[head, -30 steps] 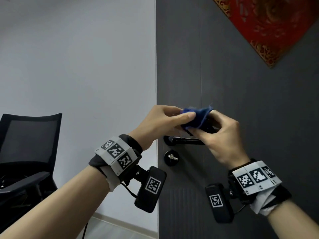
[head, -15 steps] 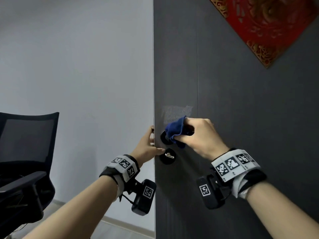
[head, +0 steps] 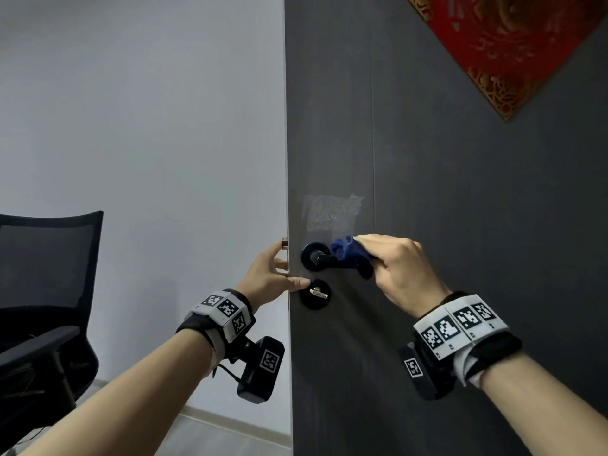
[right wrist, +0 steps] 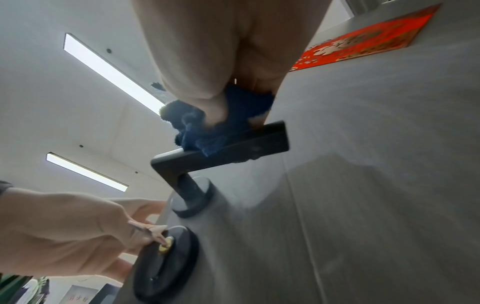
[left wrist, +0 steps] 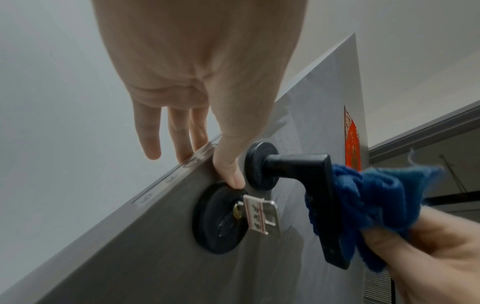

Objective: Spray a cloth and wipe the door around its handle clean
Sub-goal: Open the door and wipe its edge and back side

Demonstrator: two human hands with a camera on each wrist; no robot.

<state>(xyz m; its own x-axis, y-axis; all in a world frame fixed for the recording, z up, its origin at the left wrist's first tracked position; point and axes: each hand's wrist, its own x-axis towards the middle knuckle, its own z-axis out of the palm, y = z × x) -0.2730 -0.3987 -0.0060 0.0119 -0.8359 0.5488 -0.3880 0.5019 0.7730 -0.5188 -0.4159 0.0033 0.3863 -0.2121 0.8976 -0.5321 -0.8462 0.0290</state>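
Observation:
The dark grey door [head: 460, 225] carries a black lever handle [head: 320, 258] [left wrist: 328, 216] [right wrist: 233, 152]. Below it is a round lock plate with a key [head: 315, 294] [left wrist: 259, 214] in it. My right hand [head: 368, 255] [left wrist: 415, 257] [right wrist: 207, 82] grips a bunched blue cloth [head: 342, 250] [left wrist: 371, 205] [right wrist: 233, 127] and presses it on the lever's top. My left hand [head: 289, 271] [left wrist: 207, 168] [right wrist: 78, 226] holds the door's free edge, fingers on the edge strip, thumb on the face beside the lock plate. A pale smeared patch [head: 332, 212] shows above the handle.
A black mesh office chair [head: 39, 291] stands at the lower left by the white wall [head: 148, 126]. A red and gold decoration [head: 526, 44] hangs on the door's upper right. Ceiling light strips [right wrist: 109, 70] show in the right wrist view.
Both hands held the cloth in front of the handle a second ago. My left hand then let go and took the door's edge. My right hand slid the cloth from the handle's base rightwards along the lever.

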